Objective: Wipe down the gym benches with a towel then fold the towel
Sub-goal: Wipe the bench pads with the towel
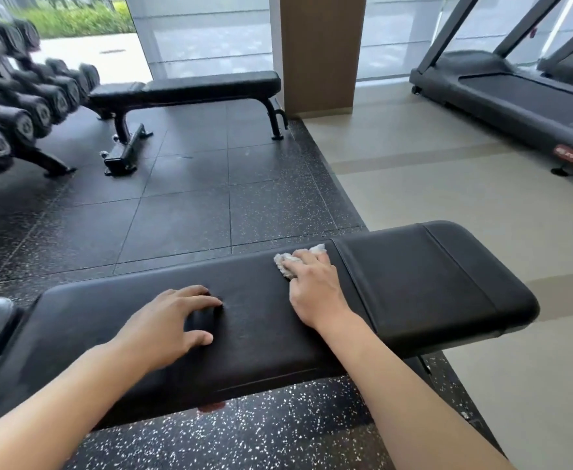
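Note:
A black padded gym bench (pixel 430 286) runs across the lower half of the view, its far end at the right. My right hand (pixel 315 286) presses a small crumpled white towel (pixel 286 262) flat on the bench top near the seam between the pads. My left hand (pixel 173 320) rests on the bench to the left, fingers spread and pushing into the padding, holding nothing. A second black bench (pixel 210 86) stands farther back by the window.
A dumbbell rack (pixel 17 106) lines the left side. Treadmills (pixel 515 96) stand at the upper right on the beige floor. A wooden pillar (pixel 322 52) rises behind the far bench. Speckled black rubber flooring (pixel 176 215) lies between the benches.

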Demonstrator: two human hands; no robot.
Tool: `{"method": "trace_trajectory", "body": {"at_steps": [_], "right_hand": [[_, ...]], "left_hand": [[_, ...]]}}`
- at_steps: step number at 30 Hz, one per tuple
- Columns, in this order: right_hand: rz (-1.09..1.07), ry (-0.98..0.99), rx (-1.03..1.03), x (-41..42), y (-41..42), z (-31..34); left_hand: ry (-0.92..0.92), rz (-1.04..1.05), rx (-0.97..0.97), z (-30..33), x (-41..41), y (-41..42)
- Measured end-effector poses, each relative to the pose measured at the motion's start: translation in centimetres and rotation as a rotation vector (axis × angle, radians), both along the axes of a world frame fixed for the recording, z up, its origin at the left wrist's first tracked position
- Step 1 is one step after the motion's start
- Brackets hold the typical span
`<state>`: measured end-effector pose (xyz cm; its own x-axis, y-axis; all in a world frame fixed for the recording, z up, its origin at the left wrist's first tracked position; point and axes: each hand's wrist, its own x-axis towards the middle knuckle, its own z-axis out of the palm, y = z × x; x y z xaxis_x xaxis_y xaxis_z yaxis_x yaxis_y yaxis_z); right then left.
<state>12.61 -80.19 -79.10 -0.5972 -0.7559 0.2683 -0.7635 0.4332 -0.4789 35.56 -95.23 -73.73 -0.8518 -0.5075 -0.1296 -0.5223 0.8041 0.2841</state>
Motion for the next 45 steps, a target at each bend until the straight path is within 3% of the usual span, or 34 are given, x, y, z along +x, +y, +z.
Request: {"method": "trace_trajectory", "body": {"at_steps": [7,15,19,24,32,34,38,40,42,45], "right_hand": [[-0.095,0.01,0.099,3.5,-2.6,0.6],[-0.102,0.055,0.114,17.2,-10.5,-0.2],[-0.157,0.052,0.177,21.3,-13.5,-0.1],[-0.06,-0.019,0.143,27.1,-16.0,0.4],[0.228,-0.013,0.042,37.0,-12.0,1.2],[0.188,0.051,0.056,34.3,-9.3,1.0],[-0.144,0.095,0.026,26.3,-5.7,0.7],[-0.262,0.085,0.005,26.2,-6.1,0.9],[-0.244,0.091,0.004,29.6,-8.0,0.5],[-0.048,0.021,-0.035,37.0,-11.5,-0.5]], "left_hand": [[0.082,-0.039,-0.063,-1.6,4.6,-0.7],[0.247,0.026,-0.159,-3.5,17.8,-8.7],[0.466,0.05,-0.099,-5.4,21.6,-11.0],[0.813,0.143,-0.045,-6.5,22.3,-10.8],[0.833,0.144,-0.003,-6.8,22.7,-11.2],[0.807,0.108,-0.046,-6.9,22.6,-11.1],[0.791,0.088,-0.075,-6.8,22.7,-11.1],[0.784,0.093,-0.084,-6.8,22.7,-11.0],[0.779,0.103,-0.089,-6.8,22.7,-10.8],[0.783,0.132,-0.075,-6.9,22.6,-10.9]]}}
